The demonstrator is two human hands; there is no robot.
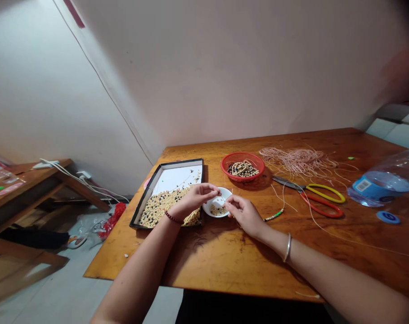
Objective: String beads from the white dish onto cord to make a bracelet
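Over a small white bowl (208, 207) with a few beads in it, both my hands meet fingertip to fingertip. My left hand (195, 199), a dark red bead bracelet on its wrist, is closed in a pinch above the bowl's left side; what it grips is too small to make out. My right hand (246, 216), wearing a silver bangle, pinches a thin string at the bowl's right rim. Beside this hand lies a strung section of green, white and orange beads (274, 215). A black-edged tray (173, 173) of cream and dark beads stands left of the bowl.
Behind the bowl sits a red basket (243, 177) with strung beads. To the right are a heap of pinkish string (297, 161), scissors with yellow and red handles (305, 188), a plastic bottle (376, 185) and a blue cap (388, 217). The wooden table (207, 265) meets the wall.
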